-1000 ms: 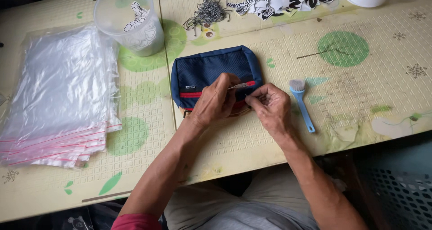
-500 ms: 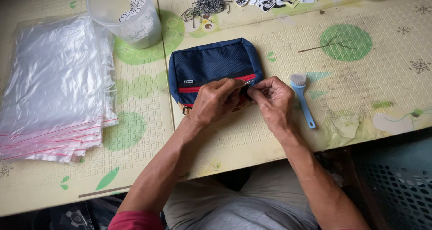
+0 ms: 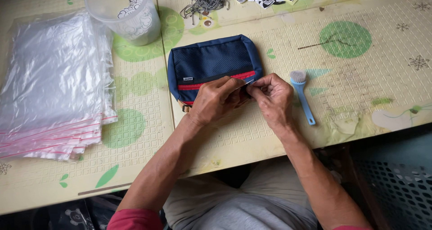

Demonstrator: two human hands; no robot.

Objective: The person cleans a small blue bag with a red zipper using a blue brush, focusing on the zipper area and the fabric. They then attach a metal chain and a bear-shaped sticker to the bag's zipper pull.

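Navy pouch (image 3: 211,63) with red zip band lies flat near the middle of the table (image 3: 360,104), a little toward the far edge, mesh front up. Left hand (image 3: 215,100) rests on the pouch's near edge, fingers curled down over it, pinning fabric. Right hand (image 3: 270,97) sits just beside it, thumb and forefinger pinched tight on something small and pale at the zip's end; too small to tell whether a pull, a tag or a thread. Both grips closed, fingertips nearly touching each other. Judgement: fine work at the zip end goes best with the left hand holding the fabric taut and still, the right working in short, controlled moves close to the seam, wrists braced on the table. Blue brush (image 3: 302,95) lies just right of the right hand, clear of the work. Stack of clear bags (image 3: 54,81) at the left edge; clear plastic tub (image 3: 126,14) and a tangle of ball chains (image 3: 204,0) toward the far edge.
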